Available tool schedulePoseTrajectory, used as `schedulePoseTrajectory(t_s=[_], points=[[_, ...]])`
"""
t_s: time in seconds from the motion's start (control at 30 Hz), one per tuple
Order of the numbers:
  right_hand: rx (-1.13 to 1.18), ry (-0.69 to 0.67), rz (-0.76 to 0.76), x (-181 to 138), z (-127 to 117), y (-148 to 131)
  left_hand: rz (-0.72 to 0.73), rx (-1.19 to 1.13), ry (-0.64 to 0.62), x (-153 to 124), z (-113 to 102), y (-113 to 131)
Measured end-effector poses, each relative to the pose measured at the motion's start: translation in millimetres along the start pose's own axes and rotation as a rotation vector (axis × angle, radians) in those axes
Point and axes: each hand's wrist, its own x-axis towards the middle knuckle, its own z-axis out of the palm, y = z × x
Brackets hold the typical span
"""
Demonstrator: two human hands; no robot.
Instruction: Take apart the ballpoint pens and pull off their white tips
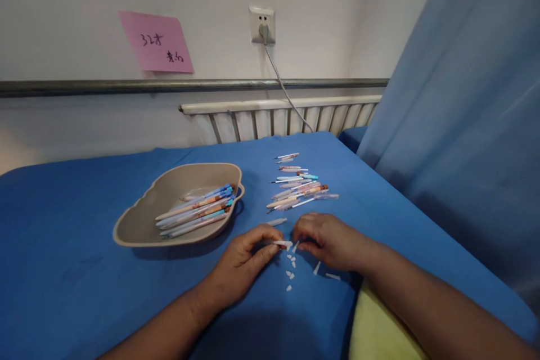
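Observation:
My left hand is closed, its thumb and forefinger pinching a slim white tapered piece that looks like a pen part. Just to the right, my right hand curls with fingers together over a second small white piece; its fingertips are partly hidden, but it seems to grip it. Below the hands, several small white bits lie on the blue cloth. A white tapered tube and a thin white piece rest under my right wrist. Beyond my left fingertips lies a grey pen barrel.
A beige basin holding several pens stands at left. Loose pens and refills are spread beyond my hands on the blue-covered bed. Behind are a white rail and a plugged cable; a blue curtain hangs right.

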Motion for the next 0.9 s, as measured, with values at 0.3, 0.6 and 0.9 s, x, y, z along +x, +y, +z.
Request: schedulePoseTrajectory(t_s=[0.3, 0.6, 0.9], points=[[-0.231, -0.156, -0.056, 4, 13, -8, -0.006, 0.015, 0.013, 0, 1, -5], [0.041, 0.029, 0.075, 1, 7, -12, -0.037, -0.005, 0.035, 0, 1, -5], [0.966, 0.26, 0.202, 3, 6, -24, -0.055, 0.042, 0.033, 1, -1, -5]])
